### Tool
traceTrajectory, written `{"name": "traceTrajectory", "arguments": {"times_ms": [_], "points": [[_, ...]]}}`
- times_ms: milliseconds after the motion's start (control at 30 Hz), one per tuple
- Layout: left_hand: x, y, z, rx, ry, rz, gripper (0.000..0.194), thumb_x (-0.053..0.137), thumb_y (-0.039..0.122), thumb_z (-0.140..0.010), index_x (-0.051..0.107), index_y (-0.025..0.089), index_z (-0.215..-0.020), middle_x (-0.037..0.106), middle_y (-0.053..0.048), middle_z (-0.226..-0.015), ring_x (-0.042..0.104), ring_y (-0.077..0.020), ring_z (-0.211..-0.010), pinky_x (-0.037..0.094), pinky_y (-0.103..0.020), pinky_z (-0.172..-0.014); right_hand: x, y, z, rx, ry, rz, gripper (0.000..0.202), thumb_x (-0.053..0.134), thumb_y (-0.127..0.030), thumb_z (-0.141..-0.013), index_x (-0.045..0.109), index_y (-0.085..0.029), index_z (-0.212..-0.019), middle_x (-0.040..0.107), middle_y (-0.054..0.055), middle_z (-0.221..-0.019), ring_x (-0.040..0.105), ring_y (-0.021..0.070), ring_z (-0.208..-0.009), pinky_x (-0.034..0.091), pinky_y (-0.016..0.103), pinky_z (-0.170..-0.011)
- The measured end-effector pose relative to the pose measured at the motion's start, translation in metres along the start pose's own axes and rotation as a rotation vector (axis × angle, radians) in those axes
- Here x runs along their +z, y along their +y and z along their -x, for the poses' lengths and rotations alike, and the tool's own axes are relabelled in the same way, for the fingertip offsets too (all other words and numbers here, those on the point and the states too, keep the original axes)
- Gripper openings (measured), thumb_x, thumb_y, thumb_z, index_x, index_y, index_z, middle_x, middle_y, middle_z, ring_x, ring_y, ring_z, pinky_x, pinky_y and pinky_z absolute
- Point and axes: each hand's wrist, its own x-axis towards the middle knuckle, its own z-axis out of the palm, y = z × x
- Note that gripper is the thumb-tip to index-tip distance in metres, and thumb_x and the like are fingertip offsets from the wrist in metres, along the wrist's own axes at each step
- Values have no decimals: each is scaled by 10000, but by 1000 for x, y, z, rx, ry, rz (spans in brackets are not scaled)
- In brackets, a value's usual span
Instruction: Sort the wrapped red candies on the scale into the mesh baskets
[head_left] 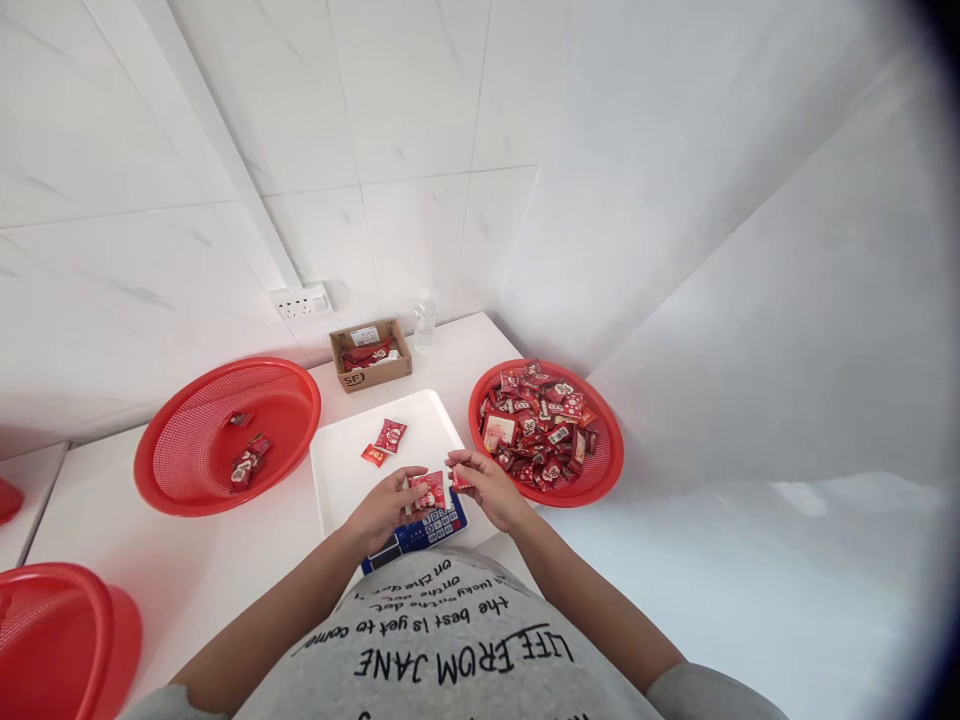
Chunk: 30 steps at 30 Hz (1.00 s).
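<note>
Over the front edge of a white weighing tray, my left hand is closed on a red and white candy packet. Close beside it, my right hand pinches a small red packet. Two more packets lie on the tray beyond my hands: a patterned red one and a small plain red one. Below my hands the scale's blue keypad shows in part. A red basket full of assorted red packets stands to the right.
A red basket with a few packets stands left of the tray. Behind the tray are a cardboard box with packets and a clear bottle. Another red basket is at the lower left. White walls rise behind and at right.
</note>
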Motion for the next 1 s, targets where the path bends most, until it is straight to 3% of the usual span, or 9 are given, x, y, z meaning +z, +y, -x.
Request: {"name": "traceTrajectory", "arguments": {"times_ms": [133,300,400,533,667,833,1000], "points": [[-25,-2,13,-7,101,98,230,703,203,-678,545,207,-845,624,8,-769,623,-124,-715,516,-282,-715,-29,5,-8,-115,175,109,278,621,-303,-632,598,-211,-893,603,30,-961,554,142,-829,443,286,-751],[-46,-6,26,-15,255,178,117,631,125,-728,555,183,-797,632,0,-732,624,-119,-652,540,-277,-668,-99,0,-16,-228,483,531,280,507,-277,-693,593,-212,-951,623,35,-993,569,167,-857,432,321,-798],[-51,-8,28,-9,301,198,49,591,146,-765,577,174,-803,638,-8,-755,620,-116,-642,549,-265,-634,-144,-2,-19,-97,516,761,259,521,-242,-691,614,-219,-931,646,28,-941,580,174,-883,420,300,-806],[-49,-8,28,-7,338,229,60,565,151,-783,599,168,-830,649,-15,-767,625,-121,-648,552,-256,-617,-185,2,-26,55,567,843,203,610,-177,-612,644,-196,-811,667,58,-796,603,220,-818,414,311,-749],[-42,-6,28,-4,341,258,53,562,140,-780,600,173,-799,649,-4,-745,623,-116,-628,546,-242,-586,-202,8,-40,128,632,877,229,657,-183,-578,635,-181,-807,672,88,-786,597,260,-887,399,320,-751],[-36,-7,27,-14,320,243,41,567,156,-782,598,180,-795,647,2,-734,620,-112,-620,538,-232,-575,-208,15,-52,153,657,876,237,677,-219,-563,622,-167,-787,663,105,-804,588,270,-919,401,327,-753],[-35,-9,27,-23,316,241,30,573,162,-784,595,183,-779,637,15,-716,612,-100,-623,537,-224,-594,-206,23,-54,163,588,824,128,678,-213,-546,554,-203,-515,602,33,-563,595,234,-748,405,319,-696]]}}
